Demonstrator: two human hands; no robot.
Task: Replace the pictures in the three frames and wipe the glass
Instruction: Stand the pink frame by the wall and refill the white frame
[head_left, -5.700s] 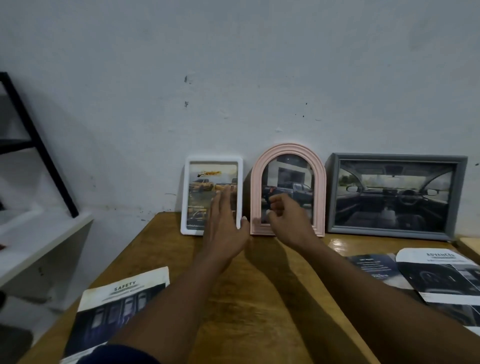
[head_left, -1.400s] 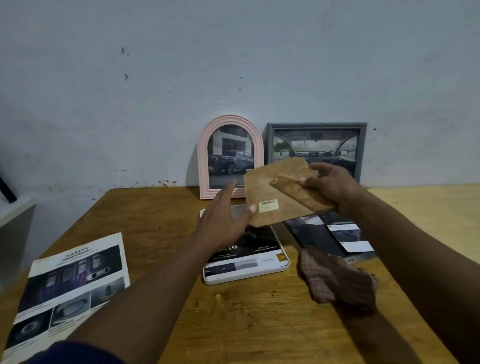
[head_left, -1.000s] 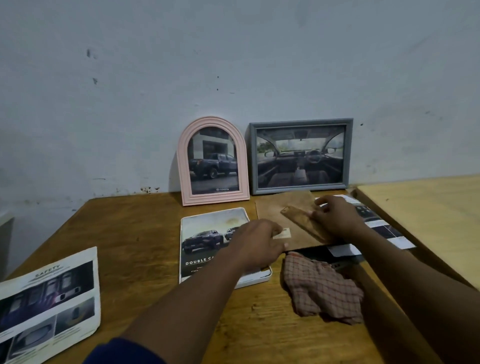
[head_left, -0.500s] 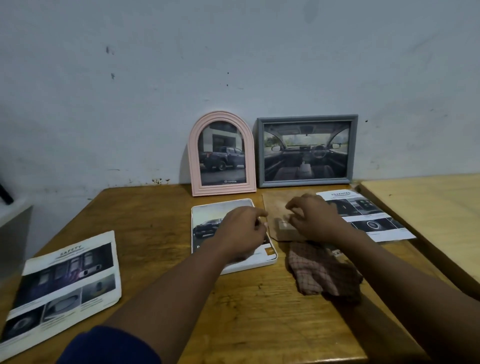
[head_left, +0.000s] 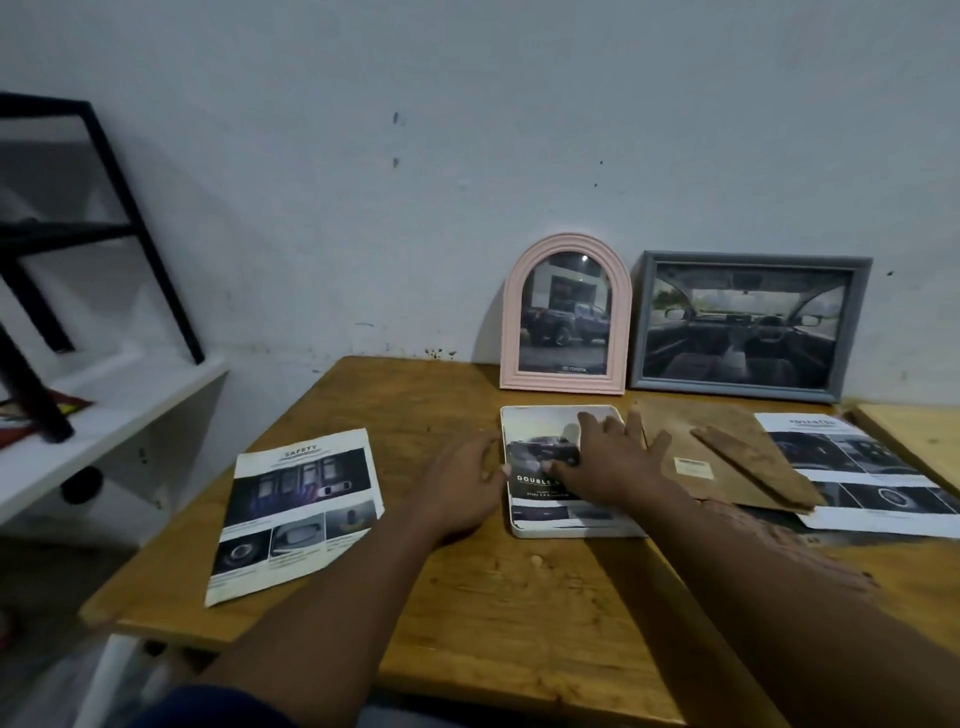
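While backing board (head_left: 727, 460) flanks white frame (head_left: 561, 531), right grip (head_left: 610, 465) lies flat on it, left grip (head_left: 465, 486) unclear.

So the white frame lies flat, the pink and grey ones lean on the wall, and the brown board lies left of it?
No: the head view shows the board right of the white frame, not left. The rest holds: white frame flat on the table, pink frame and grey frame against the wall.

Pink arched frame (head_left: 566, 382), grey frame (head_left: 743, 392), white frame (head_left: 550, 531), brown backing board (head_left: 727, 462), all on an ochre bench (head_left: 467, 597).
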